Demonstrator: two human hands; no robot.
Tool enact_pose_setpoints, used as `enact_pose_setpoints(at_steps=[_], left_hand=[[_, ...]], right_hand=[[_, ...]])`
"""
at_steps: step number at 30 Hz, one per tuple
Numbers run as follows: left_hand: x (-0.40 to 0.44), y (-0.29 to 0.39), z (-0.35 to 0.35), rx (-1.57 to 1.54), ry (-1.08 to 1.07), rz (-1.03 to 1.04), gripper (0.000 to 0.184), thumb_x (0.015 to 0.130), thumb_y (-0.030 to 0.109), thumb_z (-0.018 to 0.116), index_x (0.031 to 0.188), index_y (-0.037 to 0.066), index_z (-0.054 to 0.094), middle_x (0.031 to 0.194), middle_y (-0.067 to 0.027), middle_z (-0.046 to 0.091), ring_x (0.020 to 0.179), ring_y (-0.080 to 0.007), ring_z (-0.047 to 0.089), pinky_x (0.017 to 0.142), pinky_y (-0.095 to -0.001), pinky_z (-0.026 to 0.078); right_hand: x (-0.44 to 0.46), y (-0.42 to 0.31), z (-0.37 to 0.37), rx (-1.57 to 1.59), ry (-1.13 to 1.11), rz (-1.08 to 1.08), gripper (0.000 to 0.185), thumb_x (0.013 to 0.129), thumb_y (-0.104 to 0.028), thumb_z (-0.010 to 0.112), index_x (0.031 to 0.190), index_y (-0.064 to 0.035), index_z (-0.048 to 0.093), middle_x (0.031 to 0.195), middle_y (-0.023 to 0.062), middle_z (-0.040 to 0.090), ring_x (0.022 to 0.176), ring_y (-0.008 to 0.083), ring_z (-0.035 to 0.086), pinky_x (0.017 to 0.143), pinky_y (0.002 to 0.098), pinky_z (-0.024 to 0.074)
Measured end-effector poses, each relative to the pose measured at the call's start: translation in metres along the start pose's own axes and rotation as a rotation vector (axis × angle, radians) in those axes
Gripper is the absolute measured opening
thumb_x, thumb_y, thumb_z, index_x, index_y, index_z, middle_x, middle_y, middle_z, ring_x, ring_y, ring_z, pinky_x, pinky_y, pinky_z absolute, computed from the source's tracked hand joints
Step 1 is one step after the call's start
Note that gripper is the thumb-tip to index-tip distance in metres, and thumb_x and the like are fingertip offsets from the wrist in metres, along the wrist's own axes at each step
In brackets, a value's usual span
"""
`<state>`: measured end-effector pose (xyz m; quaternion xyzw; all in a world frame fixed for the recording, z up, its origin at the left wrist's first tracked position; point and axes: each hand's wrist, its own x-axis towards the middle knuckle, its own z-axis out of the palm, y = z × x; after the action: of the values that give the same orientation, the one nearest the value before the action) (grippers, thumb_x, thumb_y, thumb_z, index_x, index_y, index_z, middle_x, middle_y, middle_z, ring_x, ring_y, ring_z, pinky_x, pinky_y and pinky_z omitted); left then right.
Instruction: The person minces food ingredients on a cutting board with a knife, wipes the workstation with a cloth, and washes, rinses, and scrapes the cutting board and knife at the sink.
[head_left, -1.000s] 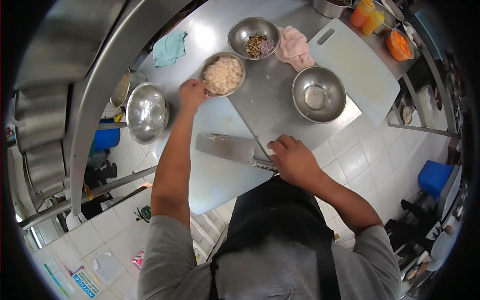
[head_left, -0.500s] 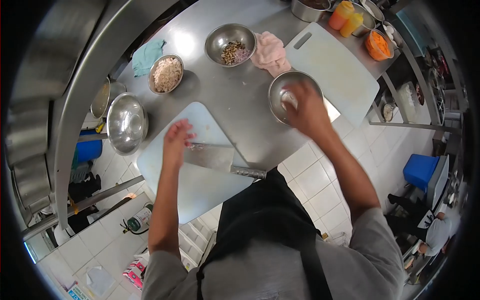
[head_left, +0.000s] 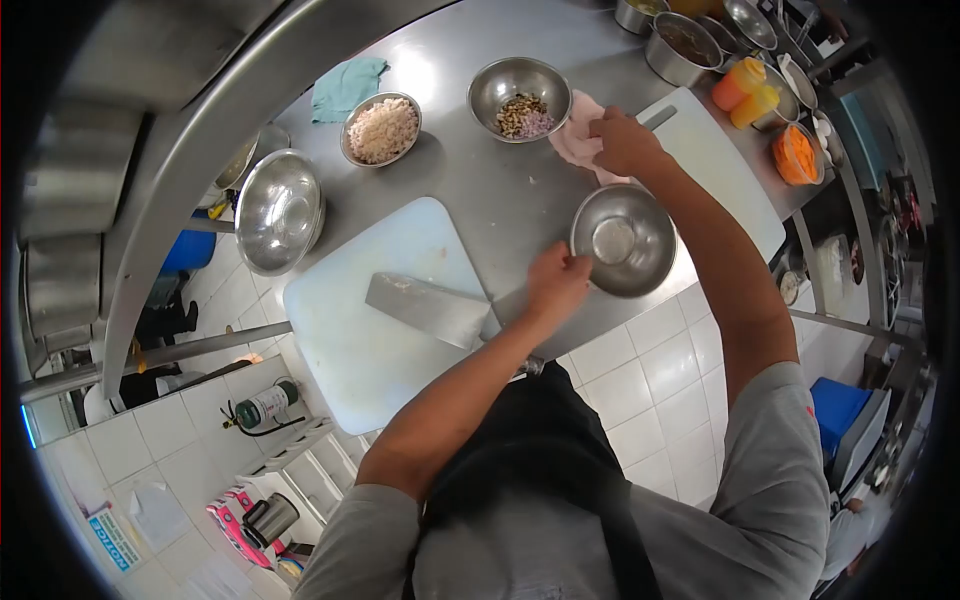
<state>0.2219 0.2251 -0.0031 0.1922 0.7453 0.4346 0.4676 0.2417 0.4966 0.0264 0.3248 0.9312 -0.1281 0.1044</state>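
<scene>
My left hand [head_left: 558,284] is closed on the left rim of an empty steel bowl [head_left: 640,238] near the table's front edge. Beyond that bowl, my right hand [head_left: 622,142] is closed on the pink cloth [head_left: 578,138]. A steel bowl with chopped brown and purple bits [head_left: 521,88] stands just left of the cloth. The cleaver [head_left: 428,308] lies flat on the left cutting board [head_left: 370,365], its handle partly hidden by my left forearm. Farther back sits a bowl of pale chopped food [head_left: 381,130].
A teal cloth [head_left: 347,88] lies at the back left, above a large steel bowl [head_left: 280,213]. Another cutting board [head_left: 715,165] is on the right, with squeeze bottles [head_left: 745,92] and a tub of orange pieces [head_left: 796,155] behind it. A person's sleeve [head_left: 850,530] shows at lower right.
My left hand has moved right from the cleaver to the empty bowl's rim. My right hand has gone from over that bowl to the pink cloth. The camera view has shifted.
</scene>
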Motion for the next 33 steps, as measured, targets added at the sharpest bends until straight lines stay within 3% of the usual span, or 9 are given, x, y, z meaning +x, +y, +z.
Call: enact_pose_setpoints(at_steps=[2,5,9,14,15,18,24,27,33], left_hand=[[-0.012,-0.005,-0.036,-0.059,-0.04,0.015,0.017,0.093,0.019,0.069,0.097,0.003,0.069,0.078,-0.0019,0.064,0.067,-0.0121,0.06,0.056,-0.032,0.049],[-0.063,0.006,-0.11,-0.199,-0.012,0.032,0.02,0.095,0.017,0.066,0.108,0.003,0.072,0.078,0.0032,0.06,0.058,-0.0071,0.048,0.049,-0.0287,0.039],[-0.145,-0.015,-0.208,-0.162,0.09,-0.11,0.023,0.094,0.014,0.066,0.114,0.005,0.072,0.078,0.0048,0.058,0.058,-0.004,0.046,0.049,-0.0229,0.037],[-0.271,-0.065,-0.265,-0.215,0.292,-0.28,0.02,0.089,0.008,0.065,0.107,0.004,0.072,0.077,0.0025,0.062,0.055,-0.0054,0.051,0.048,-0.023,0.041],[-0.295,-0.082,-0.268,-0.248,0.313,-0.299,0.017,0.088,0.007,0.065,0.104,0.005,0.072,0.077,0.0019,0.064,0.055,-0.0057,0.053,0.048,-0.0227,0.043],[-0.353,-0.138,-0.253,-0.317,0.38,-0.432,0.015,0.086,0.006,0.064,0.099,0.007,0.073,0.077,0.0008,0.067,0.053,-0.0071,0.055,0.048,-0.023,0.046],[-0.376,-0.237,-0.183,-0.354,0.341,-0.611,0.014,0.088,0.014,0.066,0.098,0.006,0.072,0.081,-0.0005,0.068,0.068,-0.0101,0.06,0.058,-0.0279,0.048],[-0.348,-0.256,-0.161,-0.279,0.247,-0.619,0.018,0.089,0.018,0.067,0.1,0.005,0.072,0.082,-0.0017,0.068,0.069,-0.0122,0.062,0.057,-0.0285,0.048],[-0.244,-0.256,-0.098,-0.385,0.016,-0.523,0.031,0.087,0.025,0.073,0.106,0.0,0.072,0.084,-0.0055,0.07,0.068,-0.0137,0.062,0.056,-0.0293,0.049]], right_hand=[[-0.002,0.002,0.004,-0.03,-0.025,-0.101,0.047,0.083,-0.025,0.079,0.129,-0.0199,0.07,0.138,0.0101,0.058,0.127,0.0379,0.06,0.105,0.049,0.0548],[-0.032,-0.025,0.03,0.157,0.138,-0.21,0.047,0.083,-0.022,0.077,0.128,-0.0142,0.069,0.133,0.0129,0.06,0.125,0.0387,0.06,0.104,0.0488,0.0551],[-0.081,-0.082,0.071,0.198,0.164,-0.32,0.043,0.081,-0.025,0.08,0.119,-0.0082,0.068,0.127,0.0138,0.064,0.119,0.0412,0.062,0.096,0.0507,0.0554],[-0.085,-0.095,0.072,0.604,0.407,0.008,0.049,0.089,-0.022,0.073,0.133,-0.0058,0.058,0.129,0.0167,0.063,0.109,0.0467,0.066,0.096,0.0549,0.0558],[-0.075,-0.093,0.077,0.647,0.498,0.089,0.051,0.09,-0.023,0.073,0.134,-0.0059,0.056,0.13,0.0172,0.062,0.106,0.0483,0.066,0.095,0.0559,0.0558],[-0.052,-0.111,0.081,0.576,0.437,0.31,0.058,0.092,-0.021,0.072,0.143,-0.0072,0.05,0.136,0.0176,0.058,0.119,0.0447,0.062,0.098,0.0534,0.0549],[-0.016,-0.172,0.077,0.233,0.266,-0.048,0.055,0.091,-0.013,0.07,0.145,-0.0154,0.058,0.136,0.0125,0.057,0.136,0.0357,0.048,0.108,0.0504,0.0473],[-0.029,-0.184,0.063,0.275,0.129,-0.254,0.051,0.088,-0.008,0.066,0.137,-0.0233,0.066,0.138,0.0088,0.056,0.131,0.0354,0.052,0.108,0.0503,0.0443],[-0.076,-0.171,0.095,0.288,0.109,-0.445,0.043,0.081,0.0,0.067,0.116,-0.0214,0.076,0.13,0.008,0.059,0.126,0.0338,0.053,0.105,0.0512,0.0422]])
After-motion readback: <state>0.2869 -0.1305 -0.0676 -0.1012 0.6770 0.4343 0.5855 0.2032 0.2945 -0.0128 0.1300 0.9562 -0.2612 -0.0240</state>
